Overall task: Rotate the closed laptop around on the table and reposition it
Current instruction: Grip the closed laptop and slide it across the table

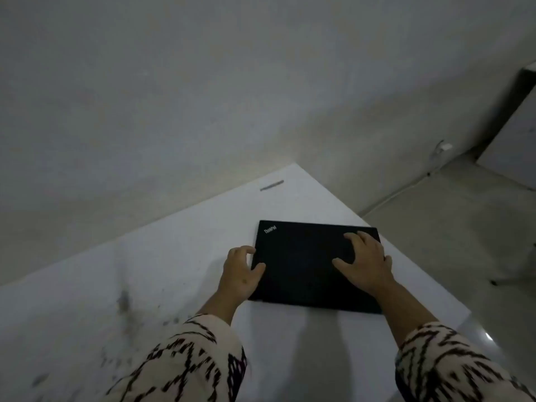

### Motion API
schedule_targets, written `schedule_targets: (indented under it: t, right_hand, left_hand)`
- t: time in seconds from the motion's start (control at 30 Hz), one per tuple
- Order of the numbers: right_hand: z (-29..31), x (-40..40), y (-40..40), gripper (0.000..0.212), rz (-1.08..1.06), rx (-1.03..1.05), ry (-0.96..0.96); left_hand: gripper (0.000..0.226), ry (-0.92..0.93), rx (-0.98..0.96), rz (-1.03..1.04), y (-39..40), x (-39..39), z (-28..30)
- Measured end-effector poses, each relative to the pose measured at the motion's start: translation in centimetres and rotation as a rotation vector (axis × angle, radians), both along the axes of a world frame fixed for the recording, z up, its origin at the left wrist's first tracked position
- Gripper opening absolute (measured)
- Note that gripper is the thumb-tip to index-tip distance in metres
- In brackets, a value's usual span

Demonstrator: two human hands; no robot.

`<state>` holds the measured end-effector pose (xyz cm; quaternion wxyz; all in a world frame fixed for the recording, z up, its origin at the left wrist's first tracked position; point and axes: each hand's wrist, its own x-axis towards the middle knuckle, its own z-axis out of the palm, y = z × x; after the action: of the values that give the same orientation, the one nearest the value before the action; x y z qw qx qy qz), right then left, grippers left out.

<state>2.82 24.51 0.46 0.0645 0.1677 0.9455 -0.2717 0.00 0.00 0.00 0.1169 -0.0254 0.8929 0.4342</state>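
A closed black laptop lies flat on the white table, near the table's right edge, its logo at the far left corner. My left hand grips the laptop's left edge, thumb on the lid and fingers curled around the side. My right hand rests on the right part of the lid with fingers spread and pressing down, reaching toward the far right corner.
A small grey stick-like object lies near the table's far corner. Dark smudges mark the table at the left. A wall stands close behind. On the floor to the right runs a white cable, beside a pale cabinet.
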Motion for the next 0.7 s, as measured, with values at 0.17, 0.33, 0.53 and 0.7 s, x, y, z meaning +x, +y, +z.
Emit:
schedule_targets:
  t: [0.17,0.33,0.53,0.7]
  right_hand:
    - [-2.5,0.6,1.0,0.073,-0.094,0.034,-0.108]
    - [-4.3,0.7,1.6,0.080,-0.221,0.057,-0.153]
    - [-5.1,1.0,1.6,0.088,-0.422,-0.040,-0.084]
    - [-4.8,0.0,2.1,0.083,-0.572,-0.173,-0.106]
  left_hand:
    - [0.050,-0.095,-0.037,0.016,0.6,0.1,-1.9]
    - [0.063,-0.197,-0.001,0.031,1.1,0.2,-3.1]
    - [0.069,-0.234,-0.018,0.077,2.0,-0.3,-3.4]
    - [0.067,-0.332,0.129,0.230,2.2,-1.5,-3.1]
